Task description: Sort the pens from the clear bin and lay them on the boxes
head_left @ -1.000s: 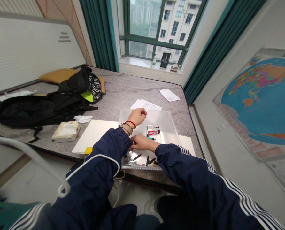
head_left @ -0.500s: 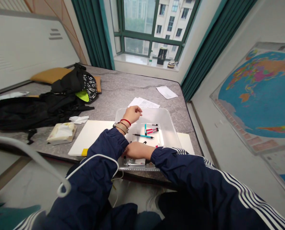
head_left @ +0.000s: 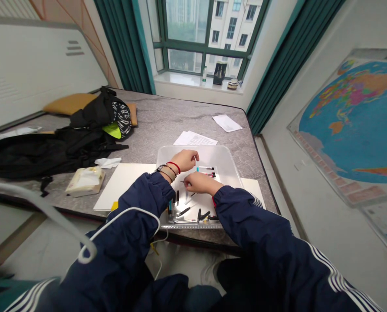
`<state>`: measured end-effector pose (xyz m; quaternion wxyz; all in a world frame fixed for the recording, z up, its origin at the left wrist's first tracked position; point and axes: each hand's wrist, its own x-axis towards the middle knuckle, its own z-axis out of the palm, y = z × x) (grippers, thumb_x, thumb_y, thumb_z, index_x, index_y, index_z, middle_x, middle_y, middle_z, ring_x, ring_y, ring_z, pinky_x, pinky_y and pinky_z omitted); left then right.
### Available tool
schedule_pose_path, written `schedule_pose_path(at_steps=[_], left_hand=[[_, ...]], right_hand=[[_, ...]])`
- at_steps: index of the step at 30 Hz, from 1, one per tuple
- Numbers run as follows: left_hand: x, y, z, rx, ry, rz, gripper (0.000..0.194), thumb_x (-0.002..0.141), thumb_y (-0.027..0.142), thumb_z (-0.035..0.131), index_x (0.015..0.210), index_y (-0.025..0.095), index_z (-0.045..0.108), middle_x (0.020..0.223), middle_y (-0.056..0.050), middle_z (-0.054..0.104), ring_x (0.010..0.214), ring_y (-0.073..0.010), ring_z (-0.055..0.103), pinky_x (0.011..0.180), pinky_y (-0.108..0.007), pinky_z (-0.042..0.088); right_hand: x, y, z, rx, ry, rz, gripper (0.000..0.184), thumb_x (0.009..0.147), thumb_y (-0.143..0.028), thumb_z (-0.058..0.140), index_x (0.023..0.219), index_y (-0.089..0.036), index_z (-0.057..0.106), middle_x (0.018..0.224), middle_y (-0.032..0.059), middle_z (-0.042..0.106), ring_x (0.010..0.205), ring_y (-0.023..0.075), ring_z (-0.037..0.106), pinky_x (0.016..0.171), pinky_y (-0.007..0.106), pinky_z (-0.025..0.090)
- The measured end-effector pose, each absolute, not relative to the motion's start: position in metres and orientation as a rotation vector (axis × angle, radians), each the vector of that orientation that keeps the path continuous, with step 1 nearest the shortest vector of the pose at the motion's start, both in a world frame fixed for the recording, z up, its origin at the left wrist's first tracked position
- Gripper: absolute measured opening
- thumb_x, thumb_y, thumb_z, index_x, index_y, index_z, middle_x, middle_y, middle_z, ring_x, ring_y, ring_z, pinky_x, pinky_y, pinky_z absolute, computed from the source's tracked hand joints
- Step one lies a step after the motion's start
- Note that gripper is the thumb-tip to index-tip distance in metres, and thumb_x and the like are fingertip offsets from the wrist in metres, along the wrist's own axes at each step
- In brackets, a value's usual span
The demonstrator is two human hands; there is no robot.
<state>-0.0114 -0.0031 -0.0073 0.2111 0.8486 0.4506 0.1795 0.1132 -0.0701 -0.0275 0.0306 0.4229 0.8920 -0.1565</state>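
Head view: the left hand and right hand hang loosely curled over marker pens in a clear plastic tray at the near edge of the grey mattress; whether either grasps anything cannot be told.

Your single head-worn camera, looking forward and down, close above your left hand and right hand, facing the clear plastic tub, window beyond

Pens, black ones plus a few teal or red, lie scattered flat and loose across my clear plastic bin.
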Motion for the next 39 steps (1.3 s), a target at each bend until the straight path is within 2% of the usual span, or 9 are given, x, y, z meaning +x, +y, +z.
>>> schedule_pose_path(at_steps=[3, 6, 10, 16, 23, 32, 36, 39], left_hand=[[-0.009, -0.010, -0.008, 2.406, 1.226, 0.436, 0.031, 0.072, 0.009, 0.052, 0.090, 0.020, 0.074, 0.083, -0.004, 0.073, 0.077, -0.0174, 0.066, 0.072, -0.024, 0.048], [-0.009, -0.016, -0.009, 2.414, 1.212, 0.388, 0.029, 0.073, 0.010, 0.052, 0.090, 0.021, 0.074, 0.084, -0.005, 0.074, 0.077, -0.0179, 0.066, 0.071, -0.024, 0.047], [-0.011, -0.019, -0.008, 2.402, 1.217, 0.363, 0.030, 0.073, 0.010, 0.052, 0.091, 0.021, 0.074, 0.085, -0.005, 0.074, 0.077, -0.0177, 0.066, 0.069, -0.024, 0.046], [-0.010, -0.019, -0.008, 2.399, 1.204, 0.349, 0.029, 0.072, 0.010, 0.054, 0.090, 0.021, 0.075, 0.084, -0.004, 0.074, 0.077, -0.0181, 0.066, 0.071, -0.024, 0.047], [-0.010, -0.017, -0.010, 2.374, 1.170, 0.369, 0.029, 0.071, 0.009, 0.053, 0.087, 0.020, 0.074, 0.080, -0.004, 0.073, 0.076, -0.0173, 0.065, 0.069, -0.024, 0.047], [-0.015, -0.005, -0.015, 2.363, 1.230, 0.387, 0.030, 0.072, 0.007, 0.051, 0.089, 0.018, 0.073, 0.080, -0.003, 0.073, 0.075, -0.0153, 0.064, 0.068, -0.022, 0.046], [-0.014, -0.002, -0.016, 2.373, 1.227, 0.395, 0.030, 0.072, 0.007, 0.052, 0.090, 0.018, 0.074, 0.080, -0.003, 0.073, 0.075, -0.0148, 0.065, 0.070, -0.022, 0.047], [-0.014, 0.000, -0.017, 2.367, 1.223, 0.401, 0.031, 0.072, 0.006, 0.052, 0.091, 0.017, 0.074, 0.080, -0.003, 0.073, 0.075, -0.0145, 0.064, 0.070, -0.022, 0.047]], right_hand=[[0.098, -0.093, -0.028, 0.998, 2.728, -0.629, 0.013, 0.077, -0.017, 0.064, 0.084, -0.019, 0.075, 0.081, 0.0055, 0.073, 0.074, 0.0190, 0.065, 0.064, 0.025, 0.040], [0.086, -0.112, -0.026, 0.842, 2.663, -0.701, 0.020, 0.072, -0.014, 0.065, 0.088, -0.020, 0.075, 0.082, 0.0038, 0.073, 0.069, 0.0165, 0.062, 0.060, 0.023, 0.039], [0.085, -0.119, -0.025, 0.841, 2.599, -0.632, 0.028, 0.069, -0.010, 0.067, 0.093, -0.021, 0.074, 0.087, 0.0046, 0.073, 0.070, 0.0169, 0.063, 0.059, 0.023, 0.038], [0.088, -0.115, -0.030, 0.896, 2.626, -0.503, 0.022, 0.069, -0.010, 0.069, 0.088, -0.017, 0.075, 0.084, 0.0085, 0.073, 0.072, 0.0204, 0.065, 0.059, 0.025, 0.040], [0.088, -0.117, -0.030, 0.866, 2.602, -0.449, 0.022, 0.068, -0.011, 0.072, 0.089, -0.015, 0.078, 0.083, 0.0121, 0.074, 0.071, 0.0237, 0.067, 0.058, 0.026, 0.042], [0.089, -0.113, -0.017, 0.879, 2.640, -0.448, 0.022, 0.075, -0.019, 0.066, 0.095, -0.015, 0.075, 0.084, 0.0121, 0.073, 0.076, 0.0245, 0.067, 0.069, 0.030, 0.047], [0.093, -0.110, -0.014, 0.893, 2.696, -0.425, 0.022, 0.080, -0.018, 0.061, 0.099, -0.016, 0.072, 0.092, 0.0110, 0.073, 0.086, 0.0249, 0.066, 0.078, 0.031, 0.047], [0.094, -0.106, -0.017, 0.925, 2.727, -0.368, 0.023, 0.082, -0.013, 0.057, 0.100, -0.016, 0.070, 0.098, 0.0126, 0.072, 0.089, 0.0250, 0.066, 0.079, 0.031, 0.047]])
